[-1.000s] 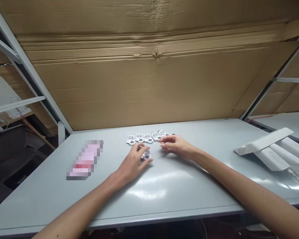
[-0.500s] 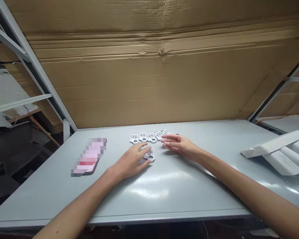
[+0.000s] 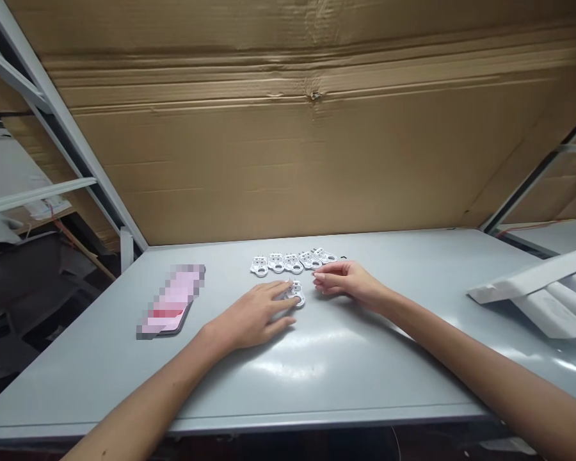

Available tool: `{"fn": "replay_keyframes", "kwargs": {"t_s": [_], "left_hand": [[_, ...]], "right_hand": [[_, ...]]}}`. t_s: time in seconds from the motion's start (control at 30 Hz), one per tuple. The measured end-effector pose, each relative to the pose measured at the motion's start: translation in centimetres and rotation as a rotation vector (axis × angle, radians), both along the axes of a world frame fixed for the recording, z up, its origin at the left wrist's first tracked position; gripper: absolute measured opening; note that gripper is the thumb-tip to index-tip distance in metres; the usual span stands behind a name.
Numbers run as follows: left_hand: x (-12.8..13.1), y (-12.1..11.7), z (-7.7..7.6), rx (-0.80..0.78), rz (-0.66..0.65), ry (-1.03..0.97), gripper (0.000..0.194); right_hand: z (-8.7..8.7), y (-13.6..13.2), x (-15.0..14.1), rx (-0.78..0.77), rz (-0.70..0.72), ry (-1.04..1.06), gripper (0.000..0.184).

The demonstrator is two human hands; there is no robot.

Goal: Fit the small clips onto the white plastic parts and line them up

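Note:
A small white plastic part with round holes lies flat on the grey table, and the fingertips of my left hand press on its left side. Part of it is hidden under those fingers. Just behind it, several similar white parts form a short row, the rightmost ones overlapping. My right hand stays to the right of the loose part, its curled fingertips pointing left near the row's right end. That hand holds nothing.
A pixelated pink and red flat rectangular object lies on the grey table to the left. White folded strips lie at the right. Corrugated cardboard stands behind the table, with a metal rack frame at the left.
The loose white part has slid right and slightly back along with my left hand, closer to the row. My right hand has barely moved. The view has tilted slightly.

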State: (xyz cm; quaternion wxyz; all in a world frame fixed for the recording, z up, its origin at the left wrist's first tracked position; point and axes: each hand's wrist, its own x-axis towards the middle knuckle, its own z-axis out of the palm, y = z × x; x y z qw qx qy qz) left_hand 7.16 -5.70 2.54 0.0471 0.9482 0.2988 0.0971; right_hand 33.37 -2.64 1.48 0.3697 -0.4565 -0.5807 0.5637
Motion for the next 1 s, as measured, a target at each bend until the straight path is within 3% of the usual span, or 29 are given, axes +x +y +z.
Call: {"fn": "replay_keyframes", "kwargs": {"t_s": [0.2, 0.3, 0.47, 0.83, 1.0], "left_hand": [[0.4, -0.4, 0.2, -0.073, 0.036, 0.051, 0.052], [-0.1, -0.3, 0.6, -0.075, 0.062, 0.052, 0.047], [-0.4, 0.0, 0.4, -0.096, 0.012, 0.004, 0.043], [0.4, -0.4, 0.1, -0.099, -0.02, 0.007, 0.044], [0.3, -0.4, 0.1, -0.102, -0.004, 0.007, 0.043]], "right_hand": [[0.0, -0.4, -0.9, 0.089, 0.008, 0.058, 0.049], [0.0, -0.7, -1.2, 0.154, -0.012, 0.0, 0.042], [-0.1, -1.0, -1.5, 0.439, -0.079, -0.258, 0.022], [-1.7, -0.5, -1.4, 0.747, 0.007, -0.442, 0.018], [-1.5, -0.3, -1.2, 0.825, 0.016, -0.473, 0.02]]}}
